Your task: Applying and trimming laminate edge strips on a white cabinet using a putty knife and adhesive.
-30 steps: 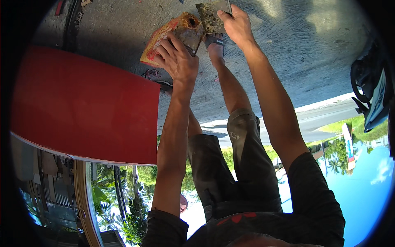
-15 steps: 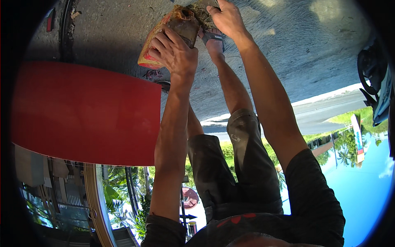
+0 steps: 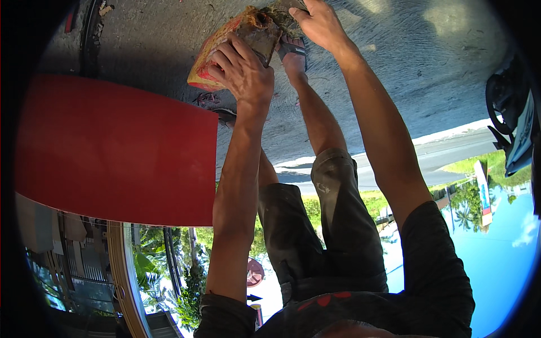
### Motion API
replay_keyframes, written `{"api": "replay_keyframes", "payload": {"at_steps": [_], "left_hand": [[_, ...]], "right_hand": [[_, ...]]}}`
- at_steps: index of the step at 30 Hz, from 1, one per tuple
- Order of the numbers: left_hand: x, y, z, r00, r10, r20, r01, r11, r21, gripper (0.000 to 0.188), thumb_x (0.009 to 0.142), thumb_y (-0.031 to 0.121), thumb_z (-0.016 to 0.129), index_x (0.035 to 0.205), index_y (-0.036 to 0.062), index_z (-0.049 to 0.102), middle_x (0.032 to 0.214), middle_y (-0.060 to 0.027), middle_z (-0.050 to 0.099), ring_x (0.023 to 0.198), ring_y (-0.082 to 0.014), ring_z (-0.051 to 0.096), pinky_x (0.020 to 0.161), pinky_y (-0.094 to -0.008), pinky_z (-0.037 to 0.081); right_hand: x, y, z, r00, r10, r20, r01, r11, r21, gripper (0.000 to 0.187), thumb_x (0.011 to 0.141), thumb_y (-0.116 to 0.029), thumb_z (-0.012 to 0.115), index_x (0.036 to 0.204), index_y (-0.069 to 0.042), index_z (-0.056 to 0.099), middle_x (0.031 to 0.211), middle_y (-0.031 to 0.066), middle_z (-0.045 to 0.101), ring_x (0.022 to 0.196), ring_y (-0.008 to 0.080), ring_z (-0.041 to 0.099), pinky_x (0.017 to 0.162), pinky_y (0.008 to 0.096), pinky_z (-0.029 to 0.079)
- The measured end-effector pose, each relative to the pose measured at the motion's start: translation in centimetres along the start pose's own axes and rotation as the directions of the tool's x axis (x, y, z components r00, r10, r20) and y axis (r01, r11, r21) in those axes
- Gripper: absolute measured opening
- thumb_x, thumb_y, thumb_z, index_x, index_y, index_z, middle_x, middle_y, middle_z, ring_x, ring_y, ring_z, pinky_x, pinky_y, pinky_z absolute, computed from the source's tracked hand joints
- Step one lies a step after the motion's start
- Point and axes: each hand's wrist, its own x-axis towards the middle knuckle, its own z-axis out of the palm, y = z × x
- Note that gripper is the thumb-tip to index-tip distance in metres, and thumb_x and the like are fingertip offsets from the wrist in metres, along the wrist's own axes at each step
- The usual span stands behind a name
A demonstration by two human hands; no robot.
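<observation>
At the top of the view my left hand (image 3: 242,70) is closed over the side of a worn, grimy red-and-yellow boxy container (image 3: 208,65). A ragged brown opening shows at the container's upper end. Just to the right, my right hand (image 3: 321,25) has its fingers curled at the picture's upper edge, partly cut off. Under its thumb is a dark brownish, rough-looking piece (image 3: 284,17), whose kind I cannot make out. This piece lies against or very close to the container's open end.
Rough grey concrete (image 3: 383,73) spreads around the container. A large red panel (image 3: 118,152) stands at the left, near my left forearm. My sandalled foot (image 3: 293,53) is just below the container's right end. A dark vehicle part (image 3: 507,107) shows at the far right.
Both hands have shifted slightly to the right in the picture. The container's open end has moved a little right and down, and my left hand keeps its grip.
</observation>
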Motion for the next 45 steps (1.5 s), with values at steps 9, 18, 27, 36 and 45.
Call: {"api": "replay_keyframes", "payload": {"at_steps": [9,18,27,36,45], "left_hand": [[-0.6,0.1,0.3,1.000,-0.010,0.010,0.011,0.997,-0.070,0.080,0.073,0.010,0.071,0.141,-0.0151,0.039,0.119,-0.0276,0.049,0.110,-0.0416,0.046,0.091,-0.0546,0.032],[0.0,0.4,1.1,0.991,0.017,-0.134,-0.027,0.997,-0.073,0.086,0.062,0.006,0.073,0.140,-0.0098,0.041,0.115,-0.0209,0.050,0.109,-0.0368,0.046,0.086,-0.0508,0.030],[-1.5,-0.8,0.7,0.988,0.020,-0.154,-0.022,1.000,-0.015,0.085,0.065,0.007,0.073,0.142,-0.0099,0.040,0.113,-0.0215,0.051,0.104,-0.0363,0.047,0.085,-0.0499,0.032],[-3.4,-2.1,0.6,0.985,-0.027,-0.173,0.016,0.998,-0.062,0.089,0.063,0.007,0.078,0.143,-0.0071,0.041,0.114,-0.0211,0.050,0.105,-0.0367,0.048,0.087,-0.0505,0.032],[-4.6,-2.5,-0.4,0.979,-0.200,-0.045,0.186,0.959,-0.214,0.090,0.066,0.005,0.080,0.144,-0.0061,0.038,0.119,-0.0231,0.048,0.108,-0.0387,0.047,0.090,-0.0521,0.032]], "right_hand": [[-1.3,-0.5,0.3,0.998,-0.022,-0.060,0.026,0.997,0.067,0.028,0.099,-0.017,0.060,0.119,0.002,0.062,0.111,0.0303,0.068,0.111,0.0473,0.064,0.092,0.0497,0.052],[-1.1,-0.2,0.7,0.995,0.005,-0.103,-0.017,0.993,-0.113,0.028,0.098,-0.018,0.061,0.118,0.002,0.062,0.109,0.0305,0.068,0.109,0.0481,0.065,0.090,0.0503,0.052],[-1.1,-2.6,1.9,0.994,0.008,-0.110,-0.012,0.999,-0.040,0.023,0.097,-0.016,0.061,0.113,0.000,0.064,0.101,0.0295,0.069,0.102,0.0473,0.067,0.085,0.0505,0.053],[0.8,-6.2,4.0,0.969,-0.170,-0.179,0.149,0.981,-0.120,0.019,0.098,-0.015,0.060,0.110,0.000,0.064,0.095,0.0288,0.069,0.097,0.0499,0.066,0.082,0.0522,0.052],[-3.9,-6.8,6.5,0.930,-0.258,-0.261,0.261,0.965,-0.023,0.018,0.101,-0.015,0.060,0.103,0.002,0.060,0.091,0.0291,0.067,0.087,0.0501,0.066,0.071,0.0511,0.052]]}}
